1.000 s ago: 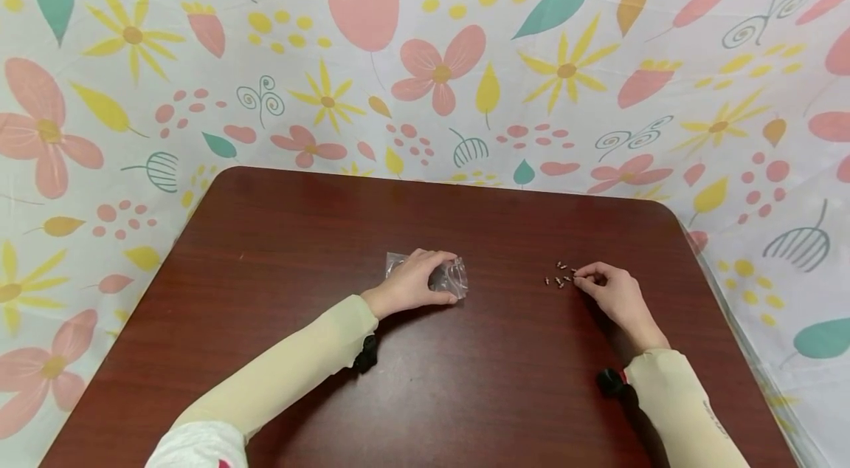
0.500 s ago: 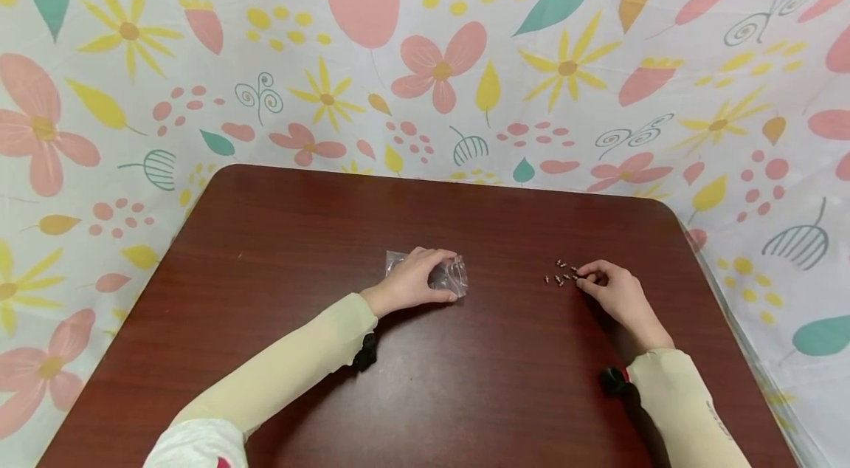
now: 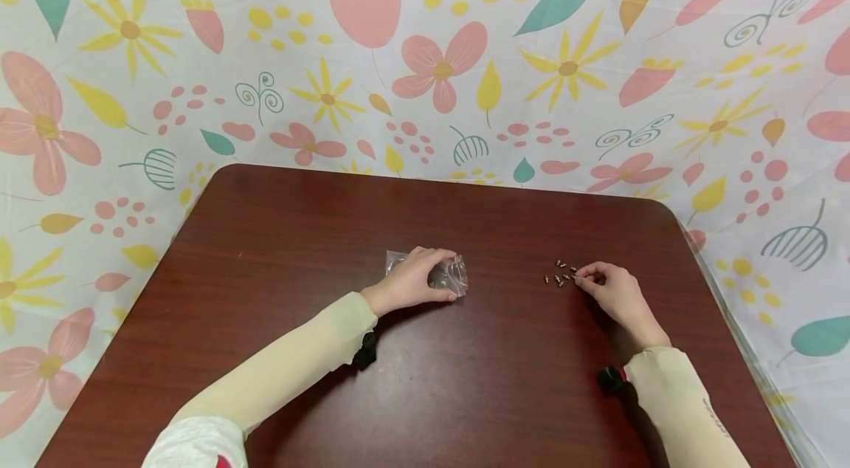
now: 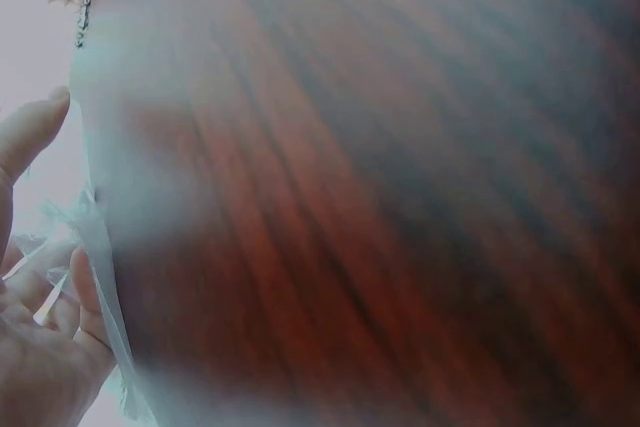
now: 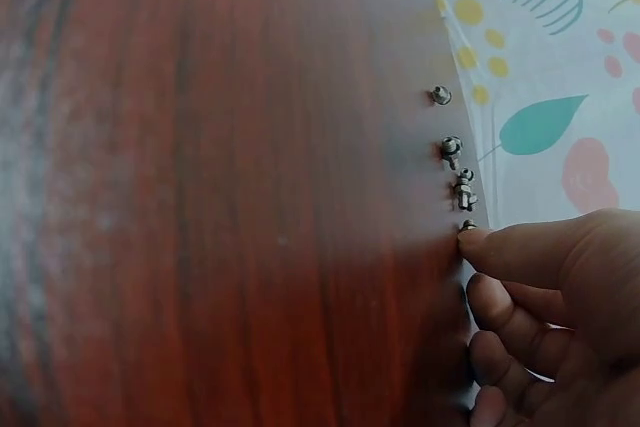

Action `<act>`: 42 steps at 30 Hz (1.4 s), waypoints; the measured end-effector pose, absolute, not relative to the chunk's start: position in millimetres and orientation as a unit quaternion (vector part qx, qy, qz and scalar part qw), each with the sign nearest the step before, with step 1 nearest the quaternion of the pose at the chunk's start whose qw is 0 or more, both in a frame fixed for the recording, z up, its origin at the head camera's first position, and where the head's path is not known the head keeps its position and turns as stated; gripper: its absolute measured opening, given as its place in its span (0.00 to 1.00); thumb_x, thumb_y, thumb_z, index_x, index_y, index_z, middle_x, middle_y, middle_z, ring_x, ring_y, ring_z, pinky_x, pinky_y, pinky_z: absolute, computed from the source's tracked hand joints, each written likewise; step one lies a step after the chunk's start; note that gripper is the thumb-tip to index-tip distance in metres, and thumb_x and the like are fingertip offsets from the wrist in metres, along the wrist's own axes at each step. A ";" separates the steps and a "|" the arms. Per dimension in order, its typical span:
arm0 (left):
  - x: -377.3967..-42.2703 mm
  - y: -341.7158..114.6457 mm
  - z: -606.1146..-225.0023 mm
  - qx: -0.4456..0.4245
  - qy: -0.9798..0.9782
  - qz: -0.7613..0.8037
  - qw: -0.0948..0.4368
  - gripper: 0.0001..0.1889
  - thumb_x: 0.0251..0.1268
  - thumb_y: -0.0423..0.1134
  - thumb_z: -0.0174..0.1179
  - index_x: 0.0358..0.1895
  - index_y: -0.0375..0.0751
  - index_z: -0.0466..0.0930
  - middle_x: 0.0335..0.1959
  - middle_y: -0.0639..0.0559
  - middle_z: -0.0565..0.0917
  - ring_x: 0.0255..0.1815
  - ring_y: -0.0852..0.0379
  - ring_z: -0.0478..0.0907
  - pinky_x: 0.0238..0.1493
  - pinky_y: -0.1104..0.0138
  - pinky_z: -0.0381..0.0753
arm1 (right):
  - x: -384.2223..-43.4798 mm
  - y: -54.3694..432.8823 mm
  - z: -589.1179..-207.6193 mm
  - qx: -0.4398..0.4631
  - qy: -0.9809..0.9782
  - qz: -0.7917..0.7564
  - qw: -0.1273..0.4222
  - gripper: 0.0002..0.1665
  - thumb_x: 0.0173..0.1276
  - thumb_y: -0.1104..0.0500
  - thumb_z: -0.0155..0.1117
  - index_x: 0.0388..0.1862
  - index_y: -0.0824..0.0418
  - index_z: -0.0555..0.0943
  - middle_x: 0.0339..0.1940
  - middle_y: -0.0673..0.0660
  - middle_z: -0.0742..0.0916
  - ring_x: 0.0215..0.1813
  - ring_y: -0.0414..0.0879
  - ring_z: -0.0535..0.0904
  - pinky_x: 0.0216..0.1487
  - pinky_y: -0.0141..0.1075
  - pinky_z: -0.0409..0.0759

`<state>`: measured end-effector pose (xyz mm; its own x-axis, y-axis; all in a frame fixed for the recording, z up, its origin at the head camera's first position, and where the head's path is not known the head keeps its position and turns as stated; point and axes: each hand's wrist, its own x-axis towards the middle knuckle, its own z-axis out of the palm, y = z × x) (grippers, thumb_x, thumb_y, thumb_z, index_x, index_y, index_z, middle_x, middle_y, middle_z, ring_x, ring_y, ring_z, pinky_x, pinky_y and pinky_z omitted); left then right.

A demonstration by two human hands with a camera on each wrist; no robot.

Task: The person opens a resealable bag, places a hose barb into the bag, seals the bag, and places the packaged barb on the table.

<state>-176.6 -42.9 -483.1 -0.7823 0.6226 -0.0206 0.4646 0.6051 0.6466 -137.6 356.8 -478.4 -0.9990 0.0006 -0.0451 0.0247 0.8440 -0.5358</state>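
Note:
My left hand (image 3: pixel 413 280) lies over a clear plastic bag (image 3: pixel 454 276), its thumb and fingers curved around the bag's mouth side. The left wrist view shows the bag (image 4: pixel 100 267) beside the curled fingers, with the thumb raised apart. To the right, the thumb and index finger of my right hand (image 3: pixel 614 297) meet at the edge of a loose group of small metal screws (image 3: pixel 560 280). In the right wrist view, one screw (image 5: pixel 468 225) shows at the right thumb's tip, mostly hidden by it. Several more screws (image 5: pixel 464 189) lie just beyond.
A dark reddish-brown wooden table (image 3: pixel 465 394) carries everything. Its far edge meets a white flower-patterned cloth (image 3: pixel 372 84), which also runs along both sides. Black wrist cameras (image 3: pixel 609 381) sit under both forearms.
The right hand shifts very slightly right and then back left at the screws. The left hand and the plastic bag stay in place.

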 end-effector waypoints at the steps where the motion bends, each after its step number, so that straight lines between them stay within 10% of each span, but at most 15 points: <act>1: -176.7 -43.1 -483.0 0.307 0.887 0.323 0.123 0.39 0.64 0.53 0.73 0.76 0.46 0.70 0.69 0.48 0.79 0.70 0.44 0.70 0.68 0.51 0.74 | -137.4 356.6 -478.1 0.007 0.960 -0.280 0.021 0.10 0.76 0.57 0.66 0.45 0.64 0.86 0.30 0.54 0.85 0.30 0.47 0.73 0.32 0.38 0.71; 35: -175.9 -43.5 -480.2 0.305 0.885 0.323 0.143 0.40 0.67 0.54 0.72 0.78 0.47 0.67 0.70 0.48 0.77 0.73 0.45 0.68 0.69 0.51 0.73 | -124.9 350.2 -473.6 -0.019 0.957 -0.289 -0.021 0.10 0.79 0.56 0.64 0.45 0.63 0.85 0.49 0.67 0.87 0.48 0.61 0.80 0.50 0.53 0.75; 42: -173.9 -43.9 -477.9 0.306 0.883 0.325 0.144 0.39 0.67 0.53 0.72 0.78 0.47 0.67 0.69 0.48 0.78 0.72 0.45 0.68 0.69 0.51 0.73 | -117.5 333.7 -469.8 -0.046 0.943 -0.313 -0.099 0.04 0.75 0.61 0.68 0.41 0.61 0.85 0.42 0.59 0.84 0.42 0.45 0.75 0.45 0.33 0.70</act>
